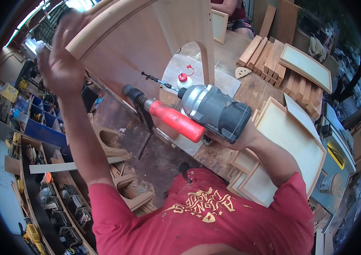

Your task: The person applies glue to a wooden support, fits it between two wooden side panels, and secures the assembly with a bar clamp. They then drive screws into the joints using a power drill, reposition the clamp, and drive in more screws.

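Note:
My right hand (244, 138) is wrapped round the grip of a cordless drill (216, 110), which hides most of the fingers. Its long bit (160, 81) points at the face of a curved wooden panel (133, 42), tip close to the wood. Slightly blurred, my left hand (63, 66) is raised beside the panel's rounded edge, fingers apart. A bar clamp with a red handle (176, 121) sits at the panel's lower edge, just below the drill. Behind the bit stands a white glue bottle (184, 80) with a red cap.
Stacked wooden strips (269, 59) and framed panels (291, 144) lie on the workbench (255, 91) to the right. A person (231, 12) is at the far side. Low on the left, a long tool shelf (40, 187) holds several boxes. Curved wood pieces (136, 195) lie below.

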`<action>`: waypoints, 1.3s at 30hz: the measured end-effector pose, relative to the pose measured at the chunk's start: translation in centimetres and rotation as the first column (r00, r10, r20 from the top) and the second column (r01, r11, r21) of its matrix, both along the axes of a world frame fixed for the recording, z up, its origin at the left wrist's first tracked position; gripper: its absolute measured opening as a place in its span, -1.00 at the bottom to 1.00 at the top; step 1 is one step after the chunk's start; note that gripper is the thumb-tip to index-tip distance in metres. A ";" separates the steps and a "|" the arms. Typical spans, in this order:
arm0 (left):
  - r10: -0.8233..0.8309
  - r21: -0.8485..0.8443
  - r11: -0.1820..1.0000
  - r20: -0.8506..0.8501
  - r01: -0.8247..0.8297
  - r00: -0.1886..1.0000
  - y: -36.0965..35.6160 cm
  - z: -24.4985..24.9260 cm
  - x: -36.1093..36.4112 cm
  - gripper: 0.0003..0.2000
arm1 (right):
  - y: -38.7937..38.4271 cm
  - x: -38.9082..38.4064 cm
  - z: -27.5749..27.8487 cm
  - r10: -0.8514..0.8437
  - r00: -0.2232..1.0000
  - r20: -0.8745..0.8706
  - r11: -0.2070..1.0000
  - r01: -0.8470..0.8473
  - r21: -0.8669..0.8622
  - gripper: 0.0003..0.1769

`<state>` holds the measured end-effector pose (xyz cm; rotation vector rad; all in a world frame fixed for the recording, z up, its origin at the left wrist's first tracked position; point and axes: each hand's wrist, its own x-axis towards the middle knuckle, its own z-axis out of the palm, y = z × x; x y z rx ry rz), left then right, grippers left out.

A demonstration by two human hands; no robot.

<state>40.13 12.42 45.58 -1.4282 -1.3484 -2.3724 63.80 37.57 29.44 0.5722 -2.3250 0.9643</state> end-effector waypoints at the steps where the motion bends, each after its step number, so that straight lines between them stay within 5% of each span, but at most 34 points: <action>1: -0.007 -0.031 1.000 0.010 0.007 1.000 1.0 -0.1 -0.9 -0.21 | 0.0 0.0 0.1 -0.003 1.000 -0.010 1.000 0.003 0.006 -0.63; 8: -0.092 -0.061 0.994 -0.099 0.086 0.991 3.4 -0.6 0.5 -0.35 | -0.6 -0.2 1.7 0.049 0.999 0.021 0.987 -0.045 -0.156 -0.57; 15: 0.044 -0.063 0.997 -0.039 -0.046 0.998 2.6 -1.1 -0.4 -0.40 | -0.3 -0.9 3.0 0.012 0.996 -0.086 1.000 -0.009 0.029 -0.55; 23: -0.024 -0.020 1.000 -0.050 0.023 0.998 3.1 -1.0 0.3 -0.39 | 0.0 -1.3 3.2 -0.012 0.994 -0.111 0.978 0.034 0.204 -0.54; 27: 0.077 0.040 0.996 0.100 -0.081 0.992 2.5 -1.5 -0.8 -0.38 | -0.1 -1.5 1.9 -0.015 1.000 0.020 0.993 0.012 0.117 -0.56; 33: -0.026 0.005 1.000 0.104 0.026 0.994 2.0 -1.7 -1.6 -0.39 | 0.1 -1.6 3.3 -0.015 0.995 -0.100 0.966 0.041 0.257 -0.54; 39: -0.099 0.037 0.995 0.108 0.095 0.989 2.8 -1.8 -0.8 -0.40 | 0.1 -2.4 2.9 -0.024 1.000 -0.002 0.984 0.024 0.177 -0.44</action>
